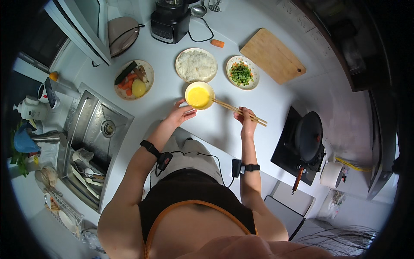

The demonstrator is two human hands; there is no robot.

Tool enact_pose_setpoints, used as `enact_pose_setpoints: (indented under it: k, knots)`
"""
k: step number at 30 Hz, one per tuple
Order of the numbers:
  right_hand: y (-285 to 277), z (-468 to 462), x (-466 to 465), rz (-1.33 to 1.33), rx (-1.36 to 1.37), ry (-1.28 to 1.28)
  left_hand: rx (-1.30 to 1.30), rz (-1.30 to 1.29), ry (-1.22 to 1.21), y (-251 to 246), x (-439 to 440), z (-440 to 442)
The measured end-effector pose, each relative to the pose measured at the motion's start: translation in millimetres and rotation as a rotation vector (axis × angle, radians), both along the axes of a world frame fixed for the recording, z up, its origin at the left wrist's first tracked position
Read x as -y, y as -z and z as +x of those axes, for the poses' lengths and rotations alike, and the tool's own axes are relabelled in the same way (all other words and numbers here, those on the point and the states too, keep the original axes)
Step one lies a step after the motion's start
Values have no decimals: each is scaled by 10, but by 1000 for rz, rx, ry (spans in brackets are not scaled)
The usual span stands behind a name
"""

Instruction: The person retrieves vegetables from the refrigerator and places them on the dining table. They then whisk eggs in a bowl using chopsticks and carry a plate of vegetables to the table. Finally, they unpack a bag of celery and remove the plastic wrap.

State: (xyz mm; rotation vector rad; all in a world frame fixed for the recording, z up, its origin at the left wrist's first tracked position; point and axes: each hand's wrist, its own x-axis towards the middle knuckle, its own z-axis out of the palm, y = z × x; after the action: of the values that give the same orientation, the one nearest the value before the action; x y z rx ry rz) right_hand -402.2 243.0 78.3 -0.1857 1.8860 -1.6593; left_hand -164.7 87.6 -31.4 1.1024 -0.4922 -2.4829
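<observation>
A small bowl of beaten egg [198, 97] stands on the white counter in front of me. My left hand [181, 113] is at the bowl's lower left edge, fingers apart; whether the fingertips touch the rim is hard to tell. In my right hand [245, 117] I hold a pair of wooden chopsticks [228, 107], their tips at the bowl's right rim. Just beyond the bowl is a plate of white rice [197, 64]. To its right sits a smaller plate of chopped green and orange vegetables [241, 73].
A plate with a potato and carrot pieces [134, 80] lies left, near the steel sink [108, 118]. Behind are a black appliance [170, 24], a carrot piece [217, 43] and a wooden cutting board [272, 55]. A black pan [309, 137] rests on the cooktop at right.
</observation>
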Motion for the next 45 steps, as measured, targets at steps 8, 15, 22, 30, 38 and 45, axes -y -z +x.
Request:
enact_pose_setpoints:
  k: [8, 15, 22, 30, 38, 45]
  knots:
    - [106, 84, -87, -166, 46, -139, 20, 31, -60, -34, -32, -21]
    - [109, 161, -56, -236, -4, -124, 8, 30, -81, -29, -49, -30]
    - [97, 168, -115, -148, 88, -62, -3, 32, -71, -31, -44, -25]
    - [121, 190, -173, -183, 189, -174, 36, 5, -45, -68, -41, -29]
    - [51, 162, -227, -198, 164, -187, 43, 24, -48, 0, -29, -34]
    - [-70, 140, -329, -101, 119, -85, 33, 15, -58, 27, -34, -35]
